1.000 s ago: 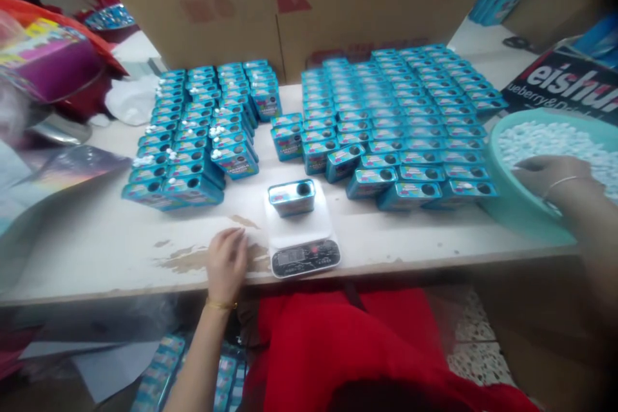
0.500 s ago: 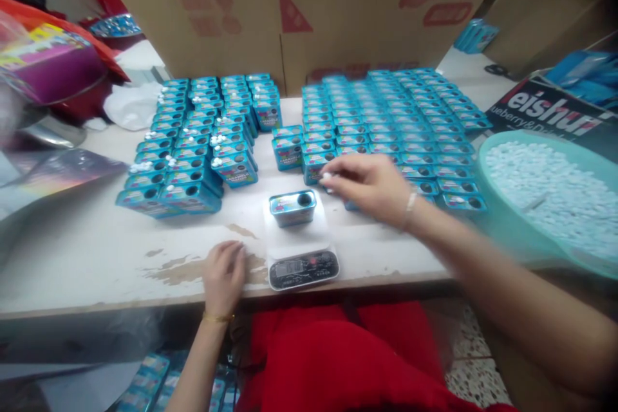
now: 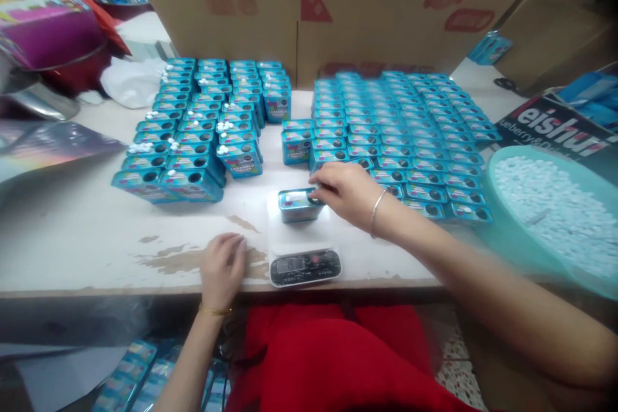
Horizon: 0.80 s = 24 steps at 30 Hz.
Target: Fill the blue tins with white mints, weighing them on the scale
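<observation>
A blue tin (image 3: 300,206) stands on the white plate of a small digital scale (image 3: 306,266), near the table's front edge. My right hand (image 3: 344,193) is at the tin's right end, its thumb and fingers pinched together over the dark round opening; whatever they hold is hidden. Left of the scale, my left hand (image 3: 224,265) rests on the white table with its fingers curled and pressed together, and nothing shows in it. Behind the scale are rows of blue tins, one group on the left (image 3: 190,181) with white pieces on some tops, another on the right (image 3: 420,177).
A turquoise basin (image 3: 502,164) full of small white pieces is at the right, beside a black printed box (image 3: 555,125). A large cardboard box (image 3: 270,13) stands behind the tins. Red and purple bags (image 3: 58,38) lie at the far left.
My right hand has moved down and slightly left from the right-hand rows to the tin on the scale. The white piece seen in its fingertips is now out of sight. My left hand stays put.
</observation>
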### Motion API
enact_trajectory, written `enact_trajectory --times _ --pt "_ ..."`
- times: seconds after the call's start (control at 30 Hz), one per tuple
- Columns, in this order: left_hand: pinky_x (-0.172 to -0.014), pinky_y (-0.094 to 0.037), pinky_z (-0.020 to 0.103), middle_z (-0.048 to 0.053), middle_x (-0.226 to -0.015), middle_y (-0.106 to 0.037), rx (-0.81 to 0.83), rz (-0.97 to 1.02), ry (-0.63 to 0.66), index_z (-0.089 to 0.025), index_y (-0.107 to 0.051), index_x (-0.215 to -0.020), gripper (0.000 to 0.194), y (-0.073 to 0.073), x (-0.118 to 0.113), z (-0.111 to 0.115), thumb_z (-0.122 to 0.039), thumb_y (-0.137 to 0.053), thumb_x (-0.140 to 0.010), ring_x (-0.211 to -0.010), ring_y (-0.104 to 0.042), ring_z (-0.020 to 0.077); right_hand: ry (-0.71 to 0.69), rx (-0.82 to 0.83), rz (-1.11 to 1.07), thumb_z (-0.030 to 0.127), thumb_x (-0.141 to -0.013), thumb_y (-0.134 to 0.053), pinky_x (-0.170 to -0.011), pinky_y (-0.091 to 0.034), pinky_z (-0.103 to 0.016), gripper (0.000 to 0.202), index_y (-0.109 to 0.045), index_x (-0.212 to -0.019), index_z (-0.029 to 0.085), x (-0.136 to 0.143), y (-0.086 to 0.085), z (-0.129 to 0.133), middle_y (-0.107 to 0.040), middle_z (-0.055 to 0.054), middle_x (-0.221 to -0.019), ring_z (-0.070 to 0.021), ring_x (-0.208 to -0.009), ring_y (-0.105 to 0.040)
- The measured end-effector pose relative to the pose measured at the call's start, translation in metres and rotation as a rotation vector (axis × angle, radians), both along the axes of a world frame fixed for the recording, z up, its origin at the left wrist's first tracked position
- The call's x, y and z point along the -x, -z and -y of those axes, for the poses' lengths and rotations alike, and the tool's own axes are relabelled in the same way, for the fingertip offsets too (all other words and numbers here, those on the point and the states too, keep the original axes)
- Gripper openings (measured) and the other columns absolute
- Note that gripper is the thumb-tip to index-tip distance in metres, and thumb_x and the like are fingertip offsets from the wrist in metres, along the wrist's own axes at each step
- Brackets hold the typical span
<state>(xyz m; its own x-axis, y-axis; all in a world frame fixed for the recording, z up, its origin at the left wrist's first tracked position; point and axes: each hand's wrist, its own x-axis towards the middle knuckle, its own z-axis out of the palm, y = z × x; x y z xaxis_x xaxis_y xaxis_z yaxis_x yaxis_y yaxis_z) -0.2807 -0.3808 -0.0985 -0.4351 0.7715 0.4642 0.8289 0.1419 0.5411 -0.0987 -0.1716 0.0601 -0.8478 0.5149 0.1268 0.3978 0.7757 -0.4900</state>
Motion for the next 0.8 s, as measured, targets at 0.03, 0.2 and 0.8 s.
enact_trajectory --times 0.03,0.2,0.8 --pt "-0.083 -0.048 0.035 0.008 -0.092 -0.062 -0.002 -0.004 0.002 -0.016 -0.064 -0.092 0.014 0.000 0.000 0.000 -0.025 -0.054 -0.086 -0.089 -0.058 0.0190 0.004 -0.002 -0.003 0.015 -0.081 -0.062 -0.078 -0.045 -0.029 0.007 -0.069 -0.082 0.015 0.001 0.000 0.000 -0.065 -0.006 -0.084 -0.0167 -0.080 -0.059" --pt "-0.084 -0.048 0.036 0.008 -0.092 -0.062 0.006 0.002 -0.003 -0.016 -0.064 -0.092 0.015 0.001 0.001 0.001 -0.025 -0.054 -0.086 -0.089 -0.058 0.0192 0.035 0.045 -0.098 0.012 -0.081 -0.059 -0.078 -0.045 -0.029 0.011 -0.067 -0.075 0.016 0.004 -0.005 0.002 -0.065 -0.005 -0.080 -0.0158 -0.079 -0.059" --pt "-0.084 -0.049 0.035 0.008 -0.092 -0.061 0.005 0.000 -0.007 -0.016 -0.064 -0.090 0.015 0.006 0.000 0.002 -0.027 -0.054 -0.086 -0.089 -0.058 0.0181 0.884 1.513 -0.670 0.012 -0.069 -0.073 -0.060 -0.052 -0.014 0.010 -0.071 -0.079 0.013 -0.125 0.111 0.048 -0.067 -0.005 -0.076 -0.0082 -0.065 -0.060"
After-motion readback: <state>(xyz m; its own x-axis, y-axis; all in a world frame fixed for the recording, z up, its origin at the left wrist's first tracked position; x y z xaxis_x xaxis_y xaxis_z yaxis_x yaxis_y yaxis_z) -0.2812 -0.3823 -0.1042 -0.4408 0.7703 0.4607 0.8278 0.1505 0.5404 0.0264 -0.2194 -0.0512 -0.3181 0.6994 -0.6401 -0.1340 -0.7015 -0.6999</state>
